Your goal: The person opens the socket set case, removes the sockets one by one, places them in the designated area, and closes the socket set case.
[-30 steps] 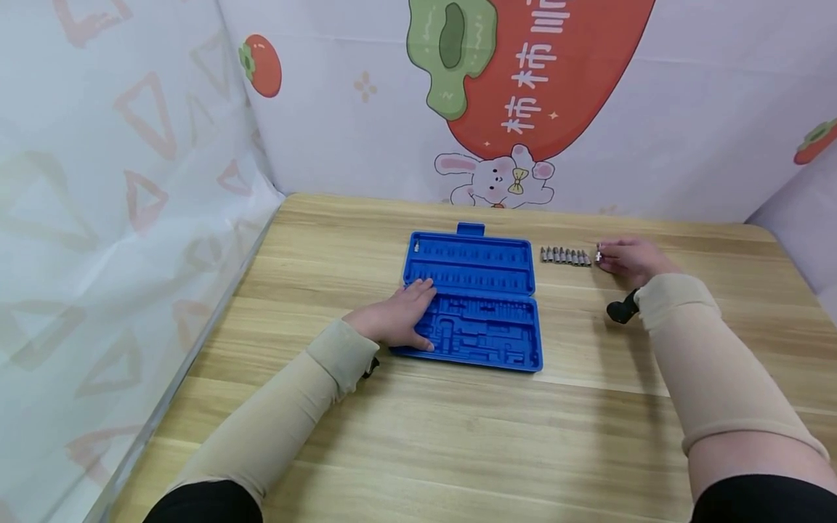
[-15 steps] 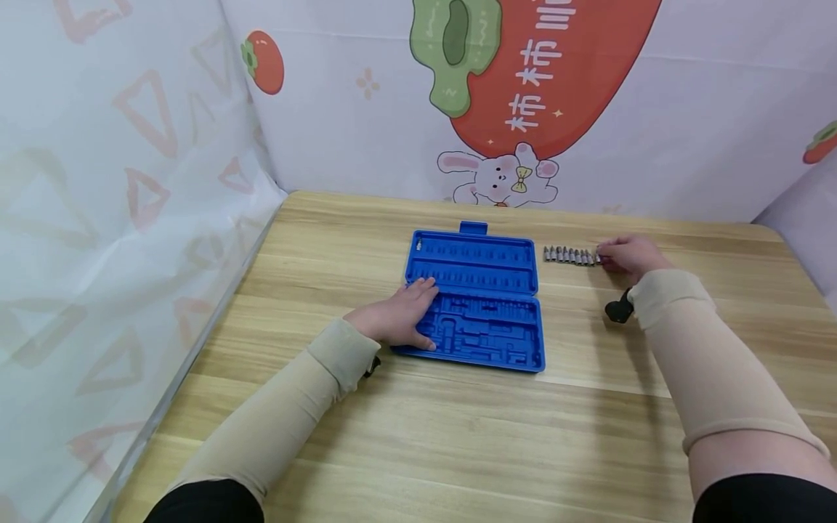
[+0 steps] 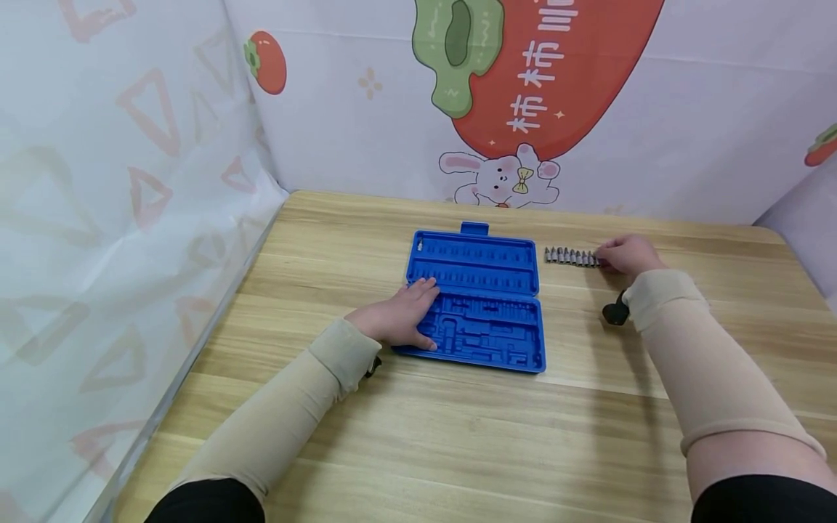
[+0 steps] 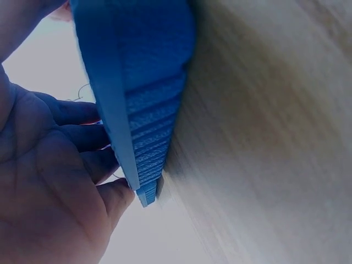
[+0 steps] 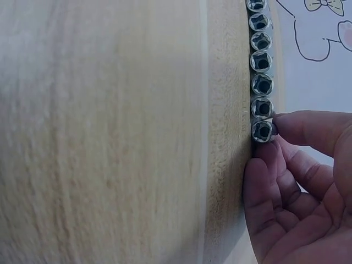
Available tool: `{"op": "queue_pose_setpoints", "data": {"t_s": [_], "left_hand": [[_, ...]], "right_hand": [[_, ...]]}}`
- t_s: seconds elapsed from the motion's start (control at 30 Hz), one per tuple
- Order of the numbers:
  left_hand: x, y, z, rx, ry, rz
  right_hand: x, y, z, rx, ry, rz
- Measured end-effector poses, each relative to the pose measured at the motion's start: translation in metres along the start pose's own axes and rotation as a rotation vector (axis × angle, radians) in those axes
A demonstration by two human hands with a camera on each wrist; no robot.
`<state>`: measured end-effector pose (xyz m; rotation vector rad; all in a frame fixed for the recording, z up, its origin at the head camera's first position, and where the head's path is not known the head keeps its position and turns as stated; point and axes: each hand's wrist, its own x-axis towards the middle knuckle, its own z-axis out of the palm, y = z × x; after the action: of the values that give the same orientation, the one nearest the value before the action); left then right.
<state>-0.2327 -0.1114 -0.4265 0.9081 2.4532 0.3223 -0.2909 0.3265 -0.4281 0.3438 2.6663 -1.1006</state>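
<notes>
A blue plastic tool case [image 3: 487, 330] lies unfolded on the wooden table, with moulded slots in both halves. My left hand [image 3: 395, 314] rests flat across its left side, fingers straight; in the left wrist view the fingertips [image 4: 118, 195] meet the rim of the case [image 4: 137, 99]. To the right of the case stands a row of small metal bit sockets [image 3: 570, 256]. At the row's right end my right hand [image 3: 631, 256] pinches the last bit socket [image 5: 263, 131] between thumb and fingers. Its square drive opening shows in the right wrist view.
One small metal piece [image 3: 420, 245] sits in the upper left corner of the case lid. Behind the wooden table [image 3: 458, 436] hangs a printed cloth [image 3: 366, 145], and another cloth [image 3: 78, 254] covers the left side.
My right hand has brought the bit socket a little left, up against the end of the row. My left hand stays on the case.
</notes>
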Motion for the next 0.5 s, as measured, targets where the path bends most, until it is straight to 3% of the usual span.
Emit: {"op": "queue_pose_setpoints", "data": {"t_s": [0.5], "left_hand": [[-0.0031, 0.0013, -0.0019, 0.007, 0.001, 0.008]], "right_hand": [[-0.0108, -0.0082, -0.002, -0.064, 0.069, 0.009]]}}
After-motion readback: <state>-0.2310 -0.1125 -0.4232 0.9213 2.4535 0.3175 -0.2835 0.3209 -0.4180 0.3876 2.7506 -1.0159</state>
